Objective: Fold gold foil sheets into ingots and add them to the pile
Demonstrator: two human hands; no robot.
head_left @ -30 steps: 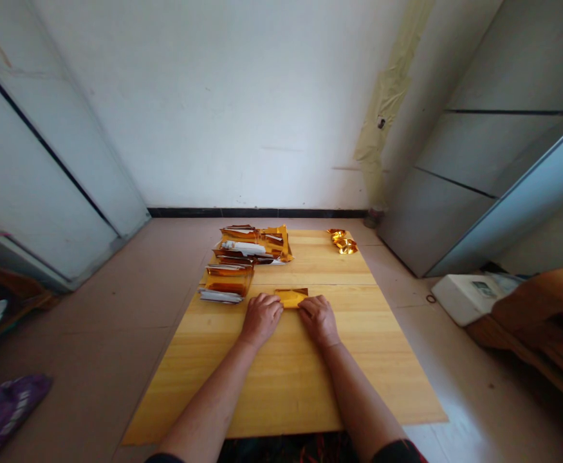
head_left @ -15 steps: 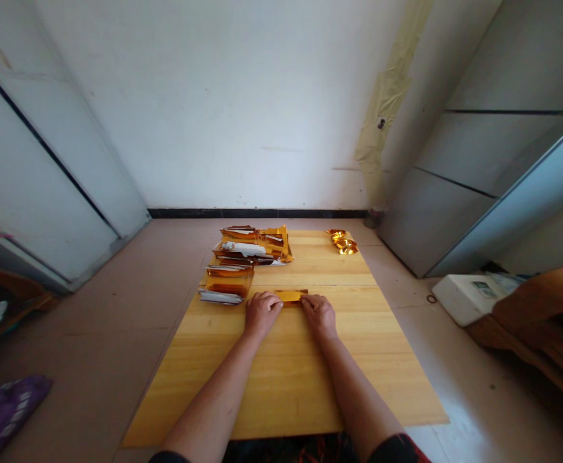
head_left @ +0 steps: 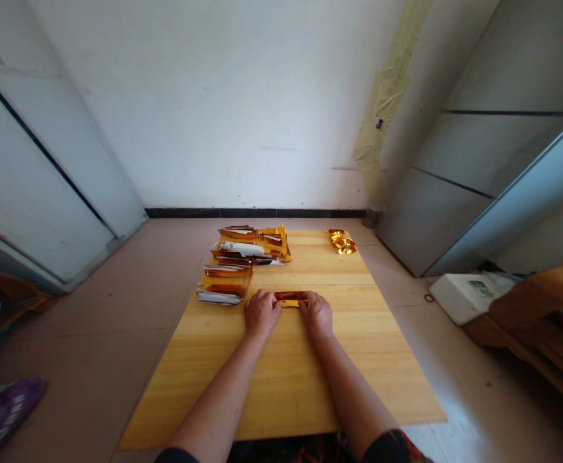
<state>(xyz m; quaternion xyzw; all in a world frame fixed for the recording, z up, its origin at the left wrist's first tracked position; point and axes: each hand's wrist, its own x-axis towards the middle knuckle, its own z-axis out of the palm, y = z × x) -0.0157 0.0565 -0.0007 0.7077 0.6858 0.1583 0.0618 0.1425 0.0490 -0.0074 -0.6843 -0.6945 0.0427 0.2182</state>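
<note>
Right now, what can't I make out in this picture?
All in the head view:
- The ends of the gold strip: hidden by the left hand and right hand.
- The lettering on the purple bag: blurred; the left edge cuts the bag off.
- The dark patch on the white box: too small to read.

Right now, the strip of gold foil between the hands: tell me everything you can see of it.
The gold foil is a narrow, shiny strip, metallic or film-like in look, with a dark reddish-brown band along its far side and a brighter gold edge nearer the person. It runs left to right at the wooden tabletop. The left hand covers its left end, the right hand its right end. The fingers hide both ends; I can't tell how firmly they grip.
</note>
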